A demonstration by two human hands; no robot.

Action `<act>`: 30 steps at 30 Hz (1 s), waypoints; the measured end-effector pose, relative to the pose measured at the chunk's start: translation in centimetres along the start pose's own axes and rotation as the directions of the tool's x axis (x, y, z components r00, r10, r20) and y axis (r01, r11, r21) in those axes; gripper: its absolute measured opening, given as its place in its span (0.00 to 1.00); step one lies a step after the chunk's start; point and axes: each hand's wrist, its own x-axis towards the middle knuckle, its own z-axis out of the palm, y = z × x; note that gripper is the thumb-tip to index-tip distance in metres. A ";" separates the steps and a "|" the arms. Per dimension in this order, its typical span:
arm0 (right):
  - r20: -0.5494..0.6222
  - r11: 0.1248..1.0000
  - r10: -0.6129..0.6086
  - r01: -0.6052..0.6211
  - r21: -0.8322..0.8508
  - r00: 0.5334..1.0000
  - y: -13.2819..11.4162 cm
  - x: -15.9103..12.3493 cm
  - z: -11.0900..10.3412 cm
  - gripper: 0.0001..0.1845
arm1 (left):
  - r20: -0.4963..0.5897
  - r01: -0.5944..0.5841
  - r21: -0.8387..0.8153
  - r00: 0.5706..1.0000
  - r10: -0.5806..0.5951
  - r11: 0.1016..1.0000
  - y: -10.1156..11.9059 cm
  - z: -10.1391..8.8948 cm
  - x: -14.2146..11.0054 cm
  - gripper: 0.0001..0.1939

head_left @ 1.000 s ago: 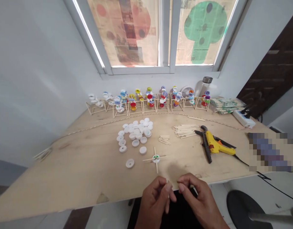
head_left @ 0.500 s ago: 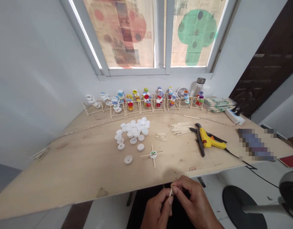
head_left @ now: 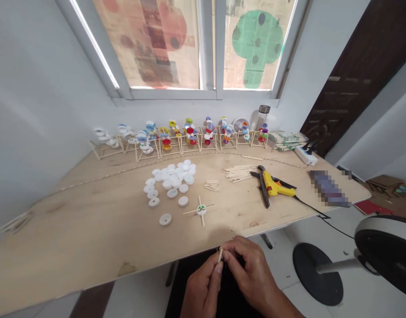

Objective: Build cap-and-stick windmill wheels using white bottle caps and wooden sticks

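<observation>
Pale wooden counter (head_left: 90, 243) below papered windows (head_left: 156, 44). At bottom centre, near the front edge, a short stick (head_left: 219, 255) in both hands, fingertips pinched closed on it: left hand (head_left: 203, 287) at its lower end, right hand (head_left: 251, 267) at its upper. Long axis steep, top tipped slightly right. Up and left of both, a stick cross (head_left: 201, 209), apart from the hands.

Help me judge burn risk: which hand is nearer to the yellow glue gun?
Right. The right hand is just off the near edge of the table, in front of the yellow glue gun and to its left; the left hand is farther left.
</observation>
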 end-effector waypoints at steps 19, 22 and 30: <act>-0.121 0.900 -0.262 0.197 -0.389 0.958 0.5 -0.1 2.0 0.11 | 0.031 0.065 0.049 0.997 -0.066 0.997 -0.8 -0.4 -0.3 0.21; -0.094 0.880 -0.279 0.214 -0.425 0.956 0.9 -0.1 1.8 0.11 | 0.045 0.059 0.062 0.997 -0.062 0.996 -0.8 -0.3 -0.3 0.20; 0.007 0.853 -0.312 0.283 -0.438 0.950 1.4 -0.3 0.9 0.11 | 0.159 0.070 0.028 0.985 -0.073 0.997 -0.2 -0.3 -0.8 0.18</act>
